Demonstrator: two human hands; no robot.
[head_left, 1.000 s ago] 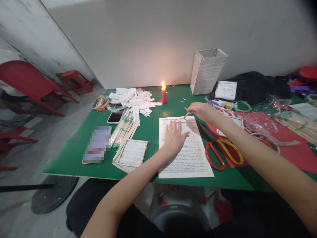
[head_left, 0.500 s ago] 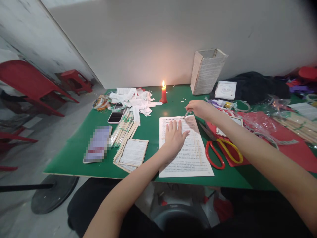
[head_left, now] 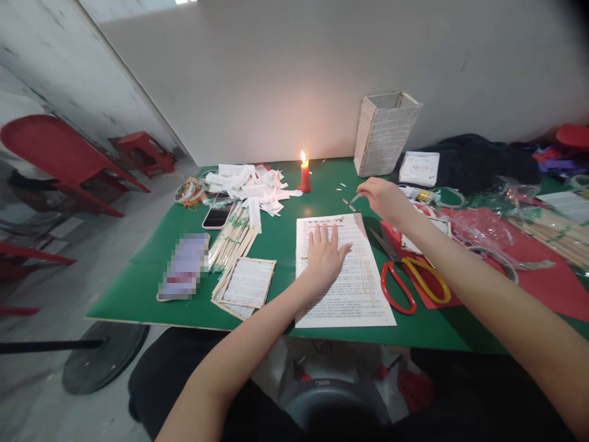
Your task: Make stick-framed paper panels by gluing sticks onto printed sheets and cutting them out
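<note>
I am logging the left hand (head_left: 324, 261) resting with fingers spread on the printed sheet (head_left: 354, 294) on the green desk (head_left: 131, 301); beyond the sheet's far edge, the right hand (head_left: 385, 201) is pinching a small pale sliver (head_left: 353, 199) between its fingers, clear of the desk.

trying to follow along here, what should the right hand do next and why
Probably lower the small thin tool in the right hand onto the printed sheet. It hovers just above the sheet's top edge, while the left hand lies flat on the sheet and seems to hold it steady.
</note>
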